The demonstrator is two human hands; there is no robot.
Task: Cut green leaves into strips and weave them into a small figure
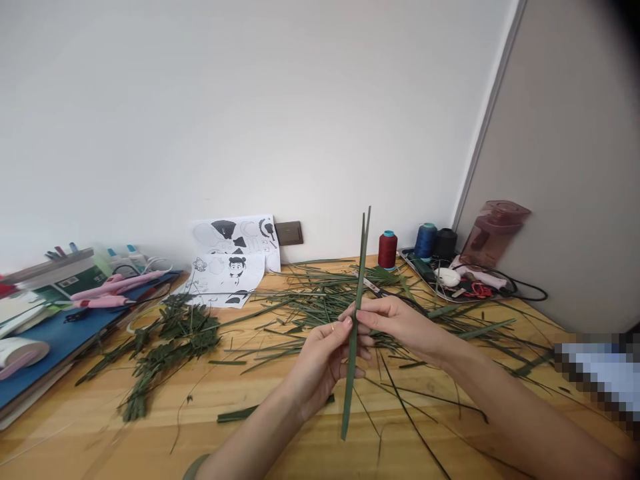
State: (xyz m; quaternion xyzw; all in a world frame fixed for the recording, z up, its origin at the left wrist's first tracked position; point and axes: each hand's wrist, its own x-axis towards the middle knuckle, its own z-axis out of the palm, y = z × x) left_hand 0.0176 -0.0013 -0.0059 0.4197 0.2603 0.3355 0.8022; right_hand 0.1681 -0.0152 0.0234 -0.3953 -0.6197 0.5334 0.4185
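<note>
Upright in front of me is a long green leaf strip (351, 373), split into two narrow tips at its upper end. My left hand (323, 363) pinches it near its middle between thumb and fingers. From the other side, my right hand (395, 323) grips the same strip at about the same height. Behind both hands a loose heap of cut green leaf strips (320, 303) spreads over the wooden table (170, 460). Scissors (373, 285) lie partly hidden in that heap, just beyond my right hand.
Woven leaf pieces (170, 347) lie to the left, near pink glue guns (107, 293) on a blue board (85, 347). Printed drawings (233, 263) lean against the wall. A red thread spool (387, 250), a blue spool (425, 241) and a pink bottle (495, 233) stand at the back right.
</note>
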